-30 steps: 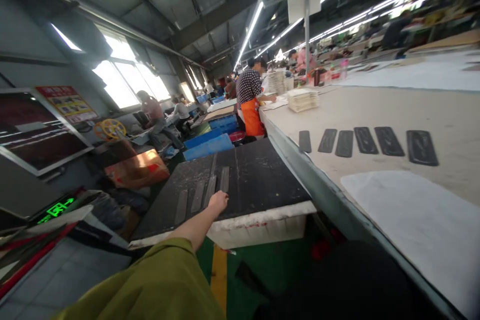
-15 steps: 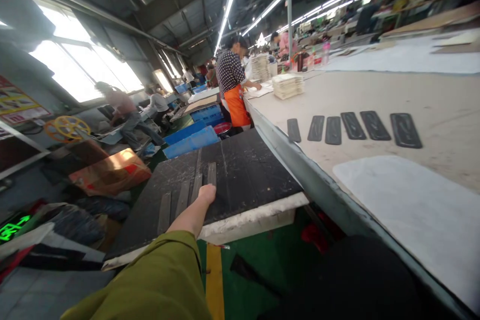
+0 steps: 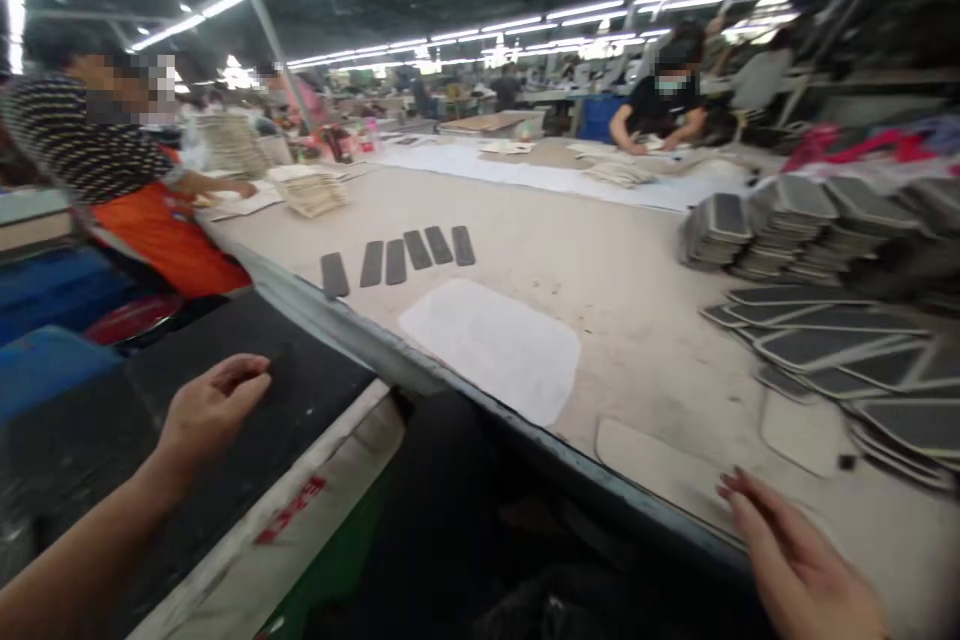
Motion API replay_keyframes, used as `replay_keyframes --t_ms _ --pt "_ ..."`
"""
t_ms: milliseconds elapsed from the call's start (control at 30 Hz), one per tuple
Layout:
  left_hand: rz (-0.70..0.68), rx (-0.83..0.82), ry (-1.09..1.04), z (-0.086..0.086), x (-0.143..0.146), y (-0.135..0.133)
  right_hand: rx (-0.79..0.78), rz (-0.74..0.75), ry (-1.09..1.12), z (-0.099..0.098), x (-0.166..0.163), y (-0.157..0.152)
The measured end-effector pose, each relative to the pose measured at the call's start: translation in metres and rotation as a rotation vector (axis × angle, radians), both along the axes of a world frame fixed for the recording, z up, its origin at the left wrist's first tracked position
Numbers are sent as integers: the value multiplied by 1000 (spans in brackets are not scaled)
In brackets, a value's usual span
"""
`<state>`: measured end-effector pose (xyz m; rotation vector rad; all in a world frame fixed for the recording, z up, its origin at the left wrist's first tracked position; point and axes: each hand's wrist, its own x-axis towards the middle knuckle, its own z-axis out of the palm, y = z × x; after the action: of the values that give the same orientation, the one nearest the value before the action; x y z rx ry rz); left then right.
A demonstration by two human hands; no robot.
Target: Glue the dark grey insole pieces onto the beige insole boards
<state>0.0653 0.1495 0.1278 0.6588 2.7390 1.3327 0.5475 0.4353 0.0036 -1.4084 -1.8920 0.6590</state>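
Note:
My left hand (image 3: 214, 410) is over the black board (image 3: 292, 345) beside the table. Its thumb and fingers come together in a pinch; anything between them is too dark and blurred to make out. At the front edge of the pale table, my right hand (image 3: 802, 550) has its fingers stretched out, thumb apart. The fingertips are at the end of a flat pale rounded panel (image 3: 660, 465); whether they touch it I cannot tell. Further along lies a rounded white sheet (image 3: 495, 345). Behind it is a row of several small dark rounded pads (image 3: 396, 262).
Grey panels with pale edges (image 3: 825, 335) lie fanned at the right, with taller stacks (image 3: 795, 210) behind. A co-worker in an orange apron (image 3: 157, 240) stands at the far left by pale stacks (image 3: 307, 188). Another person (image 3: 664, 105) works across the table.
My view has swung right, away from the windows. My left hand, formerly at the dark strips on the black board, is now higher above it. My right hand has come into view.

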Motion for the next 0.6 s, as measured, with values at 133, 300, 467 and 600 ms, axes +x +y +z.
replay_keyframes --t_ms 133,300,467,600 --pt "-474 453 -531 33 93 93 -289 19 308 3 -8 -4" --pt "-904 500 -963 39 190 175 -575 67 696 9 -9 -2" --pt "-1021 409 -1125 29 237 210 -726 30 881 20 8 2" --pt "-994 358 -1144 13 248 221 -638 32 756 32 22 6"
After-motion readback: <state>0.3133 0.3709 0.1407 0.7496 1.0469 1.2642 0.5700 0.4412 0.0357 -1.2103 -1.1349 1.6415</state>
